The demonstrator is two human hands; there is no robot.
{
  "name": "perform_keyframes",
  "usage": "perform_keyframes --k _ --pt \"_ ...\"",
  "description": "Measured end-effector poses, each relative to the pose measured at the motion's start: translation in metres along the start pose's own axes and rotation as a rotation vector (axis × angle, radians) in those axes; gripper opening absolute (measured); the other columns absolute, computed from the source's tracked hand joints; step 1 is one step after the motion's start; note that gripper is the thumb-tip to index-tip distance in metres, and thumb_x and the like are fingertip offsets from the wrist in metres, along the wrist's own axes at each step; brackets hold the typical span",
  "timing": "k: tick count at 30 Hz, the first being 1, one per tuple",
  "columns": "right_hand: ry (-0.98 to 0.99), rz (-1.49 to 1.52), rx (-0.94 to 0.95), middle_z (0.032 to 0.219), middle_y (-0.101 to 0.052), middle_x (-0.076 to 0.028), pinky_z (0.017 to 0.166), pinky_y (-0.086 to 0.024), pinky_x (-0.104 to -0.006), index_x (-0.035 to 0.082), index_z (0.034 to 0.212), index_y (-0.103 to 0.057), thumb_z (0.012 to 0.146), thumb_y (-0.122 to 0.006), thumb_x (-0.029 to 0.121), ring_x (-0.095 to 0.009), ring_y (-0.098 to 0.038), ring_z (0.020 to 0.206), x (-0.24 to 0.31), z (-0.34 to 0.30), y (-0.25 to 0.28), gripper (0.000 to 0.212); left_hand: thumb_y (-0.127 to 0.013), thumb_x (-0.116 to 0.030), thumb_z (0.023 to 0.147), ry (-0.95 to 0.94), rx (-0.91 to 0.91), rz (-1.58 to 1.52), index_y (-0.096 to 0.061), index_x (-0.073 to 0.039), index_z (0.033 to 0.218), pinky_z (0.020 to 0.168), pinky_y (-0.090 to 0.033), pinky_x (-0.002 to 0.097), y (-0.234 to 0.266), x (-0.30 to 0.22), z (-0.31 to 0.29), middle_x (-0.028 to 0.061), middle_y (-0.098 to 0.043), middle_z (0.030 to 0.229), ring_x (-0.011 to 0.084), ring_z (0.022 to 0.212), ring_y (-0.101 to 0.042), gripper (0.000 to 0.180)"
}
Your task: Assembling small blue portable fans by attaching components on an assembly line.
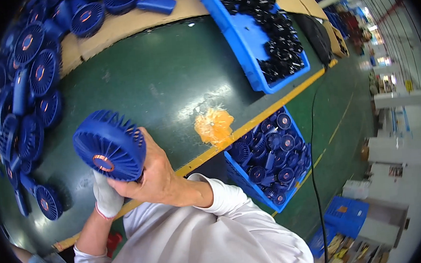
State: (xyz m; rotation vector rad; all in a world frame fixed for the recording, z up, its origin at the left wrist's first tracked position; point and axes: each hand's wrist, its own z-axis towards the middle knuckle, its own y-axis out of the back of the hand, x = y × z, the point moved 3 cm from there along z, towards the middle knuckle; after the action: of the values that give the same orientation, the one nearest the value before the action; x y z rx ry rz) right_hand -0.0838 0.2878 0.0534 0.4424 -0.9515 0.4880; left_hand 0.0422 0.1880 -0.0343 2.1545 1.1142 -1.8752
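A blue handheld fan with a round slatted head and a copper-coloured ring at its centre is held up over the near left part of the green table. My bare right hand grips the fan's head from the right, thumb along the lower rim and fingers going behind it. Below the head, my left hand, in a white glove with a pink-edged cuff, is closed against the fan's underside. The fan hides most of the gloved fingers, and its handle is out of sight.
Many similar blue fans are heaped along the table's left and far sides, partly on cardboard. A blue tray of small black parts stands far right. Beyond the yellow table edge sits a blue crate full of fans. A black cable hangs right.
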Motion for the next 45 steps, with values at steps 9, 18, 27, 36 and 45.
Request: perform_keyframes --k 9,18,27,36,45 --pt "-0.214 -0.604 0.107 0.071 -0.058 -0.015 0.057 -0.050 -0.0379 -0.002 0.078 -0.062 0.061 -0.078 0.022 -0.031 -0.061 0.060 -0.017 0.041 0.127 0.033 -0.039 -0.008 0.094 -1.030 -0.530 1.174 -0.058 0.008 0.100 0.099 -0.042 0.0414 0.072 -0.124 -0.074 0.0205 -0.062 0.110 0.0313 0.106 -0.058 0.026" --pt "-0.089 -1.253 -0.060 0.079 -0.059 -0.011 0.058 -0.053 -0.0383 0.004 0.074 -0.063 0.068 -0.080 0.019 -0.028 -0.065 0.071 -0.040 0.054 0.197 0.024 -0.057 -0.009 0.094 -0.717 -0.869 1.905 -0.055 0.002 0.124 0.098 -0.043 0.0334 0.262 -0.103 -0.125 0.0144 -0.059 0.123 0.0262 0.113 -0.057 0.032" --pt "-0.045 -1.535 -0.209 0.090 -0.063 -0.010 0.075 -0.053 -0.0397 0.003 0.081 -0.070 0.076 -0.071 0.015 -0.029 -0.060 0.092 -0.070 0.106 0.311 0.013 -0.060 -0.006 0.080 -0.643 -0.354 1.859 -0.046 -0.001 0.135 0.112 -0.029 0.0441 0.124 -0.101 -0.077 0.0184 -0.042 0.144 0.0366 0.135 -0.037 0.058" --pt "-0.293 -1.518 -0.104 0.090 -0.067 -0.022 0.078 -0.055 -0.0473 -0.002 0.082 -0.069 0.072 -0.064 0.005 -0.039 -0.066 0.089 -0.104 0.144 0.360 0.014 -0.077 -0.054 0.064 -0.880 -0.132 1.808 -0.050 0.002 0.123 0.098 -0.040 0.0467 0.074 -0.079 0.001 0.0213 -0.054 0.123 0.0403 0.114 -0.052 0.085" --pt "-0.117 -1.660 0.001 0.077 -0.068 -0.020 0.072 -0.056 -0.0455 0.002 0.078 -0.071 0.070 -0.064 0.005 -0.036 -0.067 0.082 -0.101 0.150 0.341 0.011 -0.057 -0.074 0.067 -0.761 0.411 1.721 -0.059 0.001 0.098 0.069 -0.045 0.0441 -0.028 -0.101 0.055 0.0166 -0.057 0.089 0.0360 0.082 -0.056 0.081"
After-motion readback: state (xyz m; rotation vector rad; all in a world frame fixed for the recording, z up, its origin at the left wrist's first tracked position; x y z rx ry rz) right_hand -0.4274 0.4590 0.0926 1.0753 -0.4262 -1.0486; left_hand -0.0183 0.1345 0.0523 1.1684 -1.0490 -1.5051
